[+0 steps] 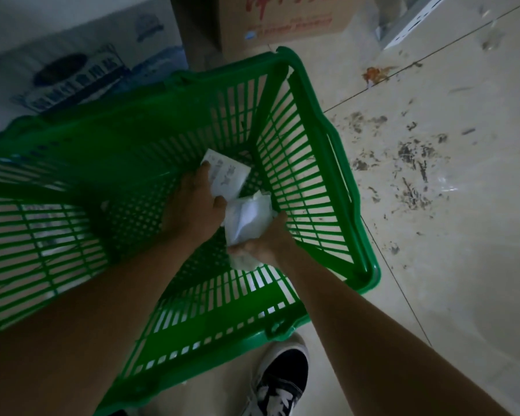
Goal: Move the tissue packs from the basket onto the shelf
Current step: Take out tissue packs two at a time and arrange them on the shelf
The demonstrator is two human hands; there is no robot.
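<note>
Red Chinese characters on the cardboard box are too blurred to read. Inside the green plastic basket, the left hand grips a white tissue pack with faint grey print; the right hand clutches a crumpled white tissue pack just beside it.

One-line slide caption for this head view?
Both hands reach into a green basket, left hand and right hand each gripping a white tissue pack.
</note>
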